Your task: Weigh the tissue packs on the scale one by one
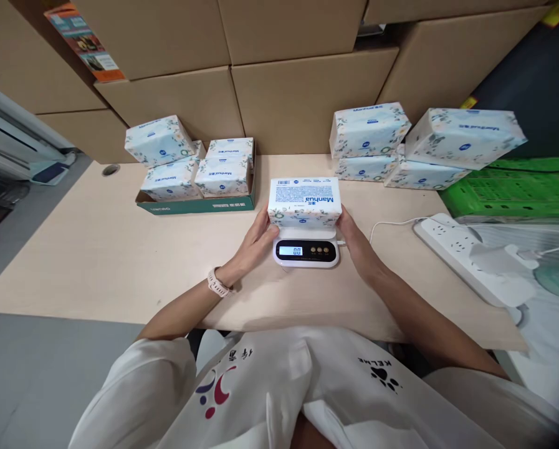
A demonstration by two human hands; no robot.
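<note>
While fingers (pixel 262 226) flank both ends — the pack (pixel 304 202) sits between.

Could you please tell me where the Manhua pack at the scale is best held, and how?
Its two short ends look best, the left hand coming from the left and the right hand from the right. The Manhua pack is a block lying with its long side across, so its ends face the hands, and this grip leaves the scale display in view.
</note>
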